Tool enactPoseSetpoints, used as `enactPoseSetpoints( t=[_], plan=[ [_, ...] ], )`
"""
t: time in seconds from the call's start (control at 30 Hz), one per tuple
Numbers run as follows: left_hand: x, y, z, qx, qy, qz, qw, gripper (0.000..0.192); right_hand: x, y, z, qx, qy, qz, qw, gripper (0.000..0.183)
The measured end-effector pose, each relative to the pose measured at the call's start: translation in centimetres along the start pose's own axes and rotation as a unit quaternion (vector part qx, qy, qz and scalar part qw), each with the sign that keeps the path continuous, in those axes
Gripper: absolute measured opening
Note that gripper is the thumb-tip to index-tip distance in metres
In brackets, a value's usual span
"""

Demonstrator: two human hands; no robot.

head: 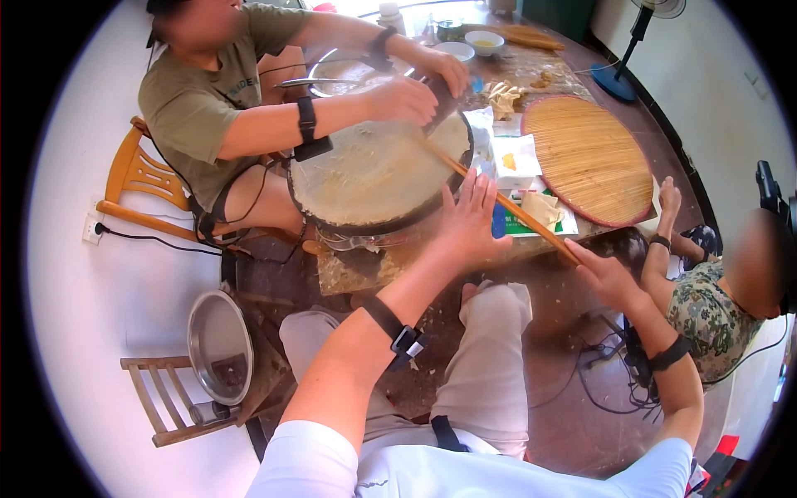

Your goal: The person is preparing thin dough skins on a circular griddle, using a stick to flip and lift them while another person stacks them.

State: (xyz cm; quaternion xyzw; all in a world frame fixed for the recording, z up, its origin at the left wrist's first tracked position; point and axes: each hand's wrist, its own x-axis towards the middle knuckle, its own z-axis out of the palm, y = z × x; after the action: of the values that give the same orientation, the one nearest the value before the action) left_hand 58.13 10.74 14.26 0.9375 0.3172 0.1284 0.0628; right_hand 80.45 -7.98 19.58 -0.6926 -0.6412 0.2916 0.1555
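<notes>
My right hand [601, 271] is closed on the near end of a long wooden stick [529, 221], which slants up and left onto a round griddle. My left hand [470, 218] is spread beside the stick at the griddle's right edge, its palm not wrapped round anything; whether it touches the stick I cannot tell. A thin pale layer of batter or dough [361, 171] covers the griddle. Across it, a person in a green shirt holds a dark flat thing [445, 99] over the far edge, near the stick's blurred far end.
On the table [348, 277] lie a round slatted mat [588, 159], a white paper box [517, 159], folded pale flat pieces [540, 210] and bowls [484, 42]. A metal basin [339, 68] stands beyond the griddle. Another person sits at the right. A metal tray [219, 348] rests at the left.
</notes>
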Motion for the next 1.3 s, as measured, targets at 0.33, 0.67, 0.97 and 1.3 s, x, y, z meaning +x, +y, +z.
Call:
enactPoseSetpoints(
  t=[0.33,0.67,0.97,1.3],
  plan=[
    [-7.2,0.6,-2.6,-0.036,-0.015,-0.002,0.999,0.096,-4.8,-4.8,4.3,0.02,0.002,0.021,1.0,0.048],
    [-5.5,1.4,-6.7,-0.026,-0.071,-0.007,0.997,0.089,-5.9,-6.4,5.5,0.189,0.043,0.03,0.981,0.044],
    [7.5,-2.2,-1.4,-0.059,-0.09,-0.024,0.994,0.087,3.4,-0.8,3.2,0.124,0.142,0.014,0.982,0.04],
    [3.2,-2.3,-0.4,-0.035,-0.033,0.006,0.999,0.089,1.5,-2.3,3.1,0.065,0.12,0.0,0.991,0.046]
  ],
)
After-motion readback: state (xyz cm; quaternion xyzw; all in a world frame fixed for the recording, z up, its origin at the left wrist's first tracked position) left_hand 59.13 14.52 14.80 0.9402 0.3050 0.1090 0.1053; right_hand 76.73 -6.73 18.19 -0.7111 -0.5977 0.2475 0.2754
